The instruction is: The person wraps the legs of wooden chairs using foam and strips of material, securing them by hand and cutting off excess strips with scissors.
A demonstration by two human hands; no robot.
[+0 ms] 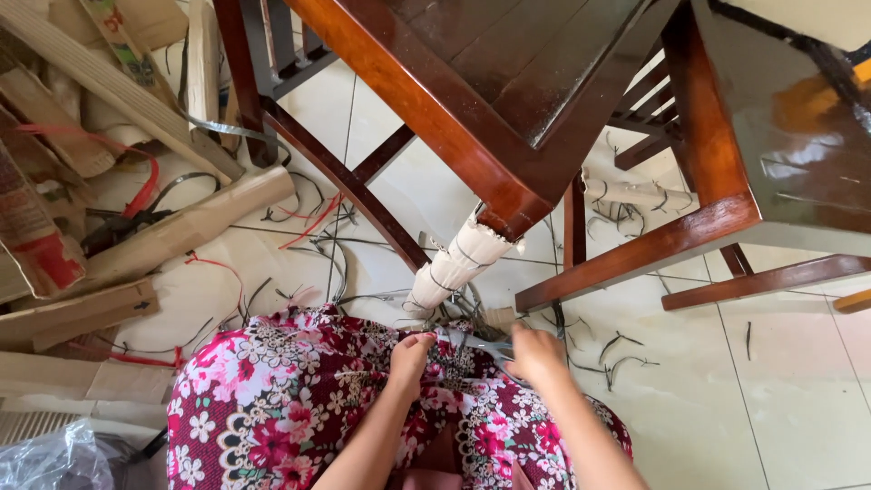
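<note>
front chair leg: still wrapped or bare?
Wrapped. The front chair leg wears whitish padding bound with dark ties from the seat corner down; the left hand and right hand work at its foot.

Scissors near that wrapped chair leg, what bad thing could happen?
The scissors sit between the left hand and right hand, so a slip might nick a finger. The blades could also scratch the wrapped chair leg. The cut ties scattered on the floor could be stepped on.

Your left hand [410, 356] and right hand [535, 354] meet at scissors [479, 345] over your floral lap, just below the chair leg [458, 263] wrapped in white padding, with cut ties [617, 349] scattered on the tiles.
</note>
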